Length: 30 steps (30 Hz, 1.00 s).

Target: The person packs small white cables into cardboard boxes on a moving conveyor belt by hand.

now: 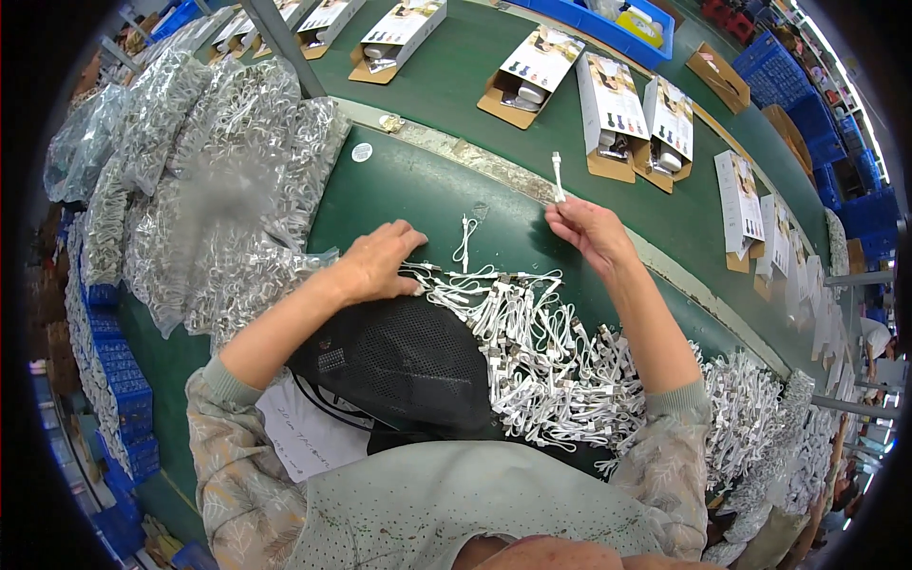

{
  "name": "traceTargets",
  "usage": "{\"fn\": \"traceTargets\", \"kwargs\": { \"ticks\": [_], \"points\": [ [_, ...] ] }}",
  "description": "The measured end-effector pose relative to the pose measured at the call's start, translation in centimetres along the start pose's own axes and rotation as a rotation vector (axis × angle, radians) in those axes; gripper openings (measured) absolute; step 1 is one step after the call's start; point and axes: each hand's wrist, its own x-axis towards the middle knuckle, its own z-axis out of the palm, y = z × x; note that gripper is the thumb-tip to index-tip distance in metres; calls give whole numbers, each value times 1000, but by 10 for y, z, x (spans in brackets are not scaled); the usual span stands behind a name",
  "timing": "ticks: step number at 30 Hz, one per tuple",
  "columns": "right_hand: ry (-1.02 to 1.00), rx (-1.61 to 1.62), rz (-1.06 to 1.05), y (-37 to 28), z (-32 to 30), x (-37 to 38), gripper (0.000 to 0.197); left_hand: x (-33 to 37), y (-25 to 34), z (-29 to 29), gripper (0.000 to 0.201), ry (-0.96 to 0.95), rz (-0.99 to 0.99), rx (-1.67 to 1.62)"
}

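Above the far side of the green worktop (389, 195), the right hand (594, 233) held a short white cable (559, 176) upright, its thumb and fingers pinched around the lower end so that part of it was covered. The left hand (372, 264) hung lower, its fingers curved and its thumb parted from them, at the upper edge of a pile of cables (560, 380); whether the thumb touched a cable could not be told. The pile was a tangle of smooth, looped white cords with metal-tipped plugs, partly hidden by the right forearm. One loose cable (465, 242) lay just beyond it on the smooth green surface.

Beside the pile sat a black mesh item (399, 361), rounded and finely perforated, which covered part of a white sheet (309, 432). To the left, crinkled clear plastic bags (275, 123) bulged with more white cables, a grey smudge blurring their middle. Past a scuffed pale strip (475, 157) stood open cardboard boxes (613, 95), printed white outside and plain brown inside; the contents of most were hard to make out. A blue plastic crate (655, 47) was cut off at the top, and the curved dark rim swallowed the outermost clutter.
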Motion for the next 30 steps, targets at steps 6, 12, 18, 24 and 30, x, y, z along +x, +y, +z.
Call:
{"fn": "traceTargets", "kwargs": {
  "ticks": [6, 12, 18, 24, 30],
  "points": [
    [82, 256, -30, 7, 12, 66, 17, 21, 5, 34, 23, 51, 172, -106],
    [242, 395, -30, -12, 12, 111, 13, 24, 9, 32, 19, 63, 209, -200],
    [269, 194, -246, -31, -3, 137, 21, 34, 15, 23, 19, 29, 2, -509],
    [-42, -866, -531, -1, 18, 63, 26, 54, 19, 13, 21, 116, -116, -563],
    [-126, -1349, -805, 41, 29, -7, 28, 48, 1, 23, 19, 228, -6, -655]
  ]
}}
